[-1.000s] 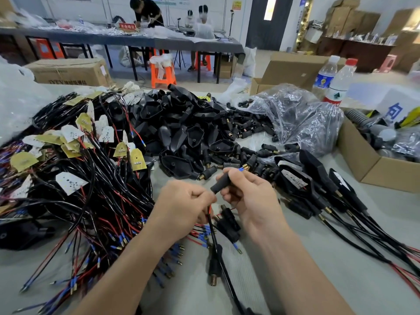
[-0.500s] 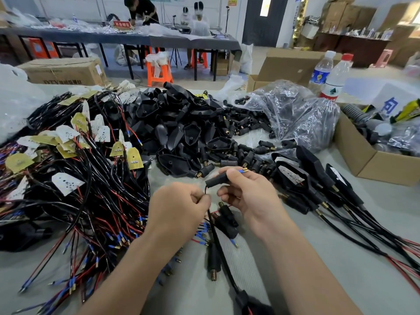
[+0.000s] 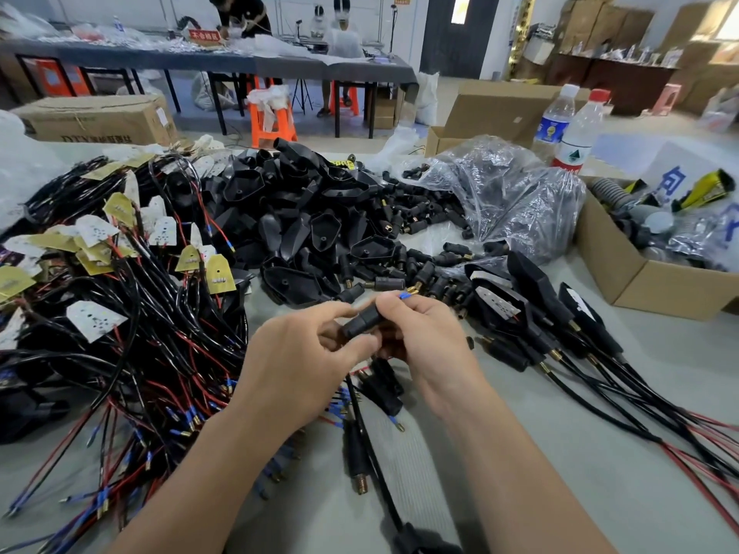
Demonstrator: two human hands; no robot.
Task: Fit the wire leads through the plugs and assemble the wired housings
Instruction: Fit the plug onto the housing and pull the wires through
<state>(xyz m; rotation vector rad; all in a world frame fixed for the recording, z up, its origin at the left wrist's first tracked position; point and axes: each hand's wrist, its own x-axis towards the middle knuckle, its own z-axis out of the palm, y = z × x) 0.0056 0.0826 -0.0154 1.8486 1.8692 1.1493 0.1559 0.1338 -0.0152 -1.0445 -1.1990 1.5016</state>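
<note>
**Plug on lead, stock around it**

Black cylindrical plug (image 3: pixel 362 323) is held tilted, pinched by left hand (image 3: pixel 296 365) and right hand (image 3: pixel 428 345). Blue-sleeved lead tip (image 3: pixel 406 295) is seen at its upper end; black cable (image 3: pixel 368 433) hangs below it. Behind the plug: housing pile (image 3: pixel 304 217), loose plugs (image 3: pixel 416 217). Left of it: tangled red/black leads (image 3: pixel 120 333). Right of it: wired housings (image 3: pixel 536 289).

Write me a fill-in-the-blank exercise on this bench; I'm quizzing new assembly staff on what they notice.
1. The left hand and the right hand together hold one ____ plug.
2. The lead tip poking out past the right hand's fingers is sleeved in ____.
3. Of the two bottles, the one farther right in the picture has a ____ cap.
4. The tagged wire bundles lie on the person's ____ side.
Missing words: black; blue; red; left.
</note>
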